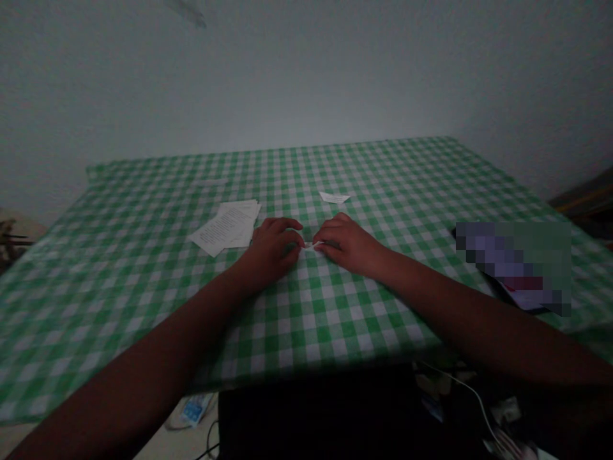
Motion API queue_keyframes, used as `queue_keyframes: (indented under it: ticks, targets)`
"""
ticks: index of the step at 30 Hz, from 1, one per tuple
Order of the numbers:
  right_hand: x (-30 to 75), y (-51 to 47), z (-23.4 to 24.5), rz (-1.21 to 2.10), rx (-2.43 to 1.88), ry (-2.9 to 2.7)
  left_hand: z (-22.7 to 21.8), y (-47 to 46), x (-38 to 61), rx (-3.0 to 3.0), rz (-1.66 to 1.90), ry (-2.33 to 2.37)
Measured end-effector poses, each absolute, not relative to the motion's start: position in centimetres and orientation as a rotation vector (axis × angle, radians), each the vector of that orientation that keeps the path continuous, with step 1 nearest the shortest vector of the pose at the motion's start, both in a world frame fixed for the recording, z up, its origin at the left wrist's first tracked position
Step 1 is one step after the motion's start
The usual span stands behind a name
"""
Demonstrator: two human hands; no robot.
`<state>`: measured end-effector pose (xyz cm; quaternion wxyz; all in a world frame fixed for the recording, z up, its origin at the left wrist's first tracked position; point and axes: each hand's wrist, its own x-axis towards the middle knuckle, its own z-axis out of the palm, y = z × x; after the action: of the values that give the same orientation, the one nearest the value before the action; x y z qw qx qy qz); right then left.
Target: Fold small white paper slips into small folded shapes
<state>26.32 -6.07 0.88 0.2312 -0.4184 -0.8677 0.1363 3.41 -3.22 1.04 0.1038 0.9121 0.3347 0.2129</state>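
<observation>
Both my hands rest on the green and white checked tablecloth [335, 319], near the middle of the table. My left hand [275, 246] and my right hand [347, 243] meet fingertip to fingertip, each pinching one end of a small white paper piece [313, 245]. Most of that paper is hidden under my fingers. A small folded white paper [334, 197] lies just beyond my right hand, apart from it.
A loose stack of printed paper sheets [227, 227] lies left of my left hand. A flat dark object [514, 281], partly blurred out, sits near the table's right edge. Cables and small items [479, 409] lie on the floor below the front edge. A wall stands behind the table.
</observation>
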Motion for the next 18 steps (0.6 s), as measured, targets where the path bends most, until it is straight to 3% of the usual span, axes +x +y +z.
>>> queue_keyframes:
  ticks: [18]
  targets:
    - [26.20, -5.83, 0.41, 0.350, -1.211, -2.304, 1.07, -3.58, 4.14, 2.673, 0.710, 1.159]
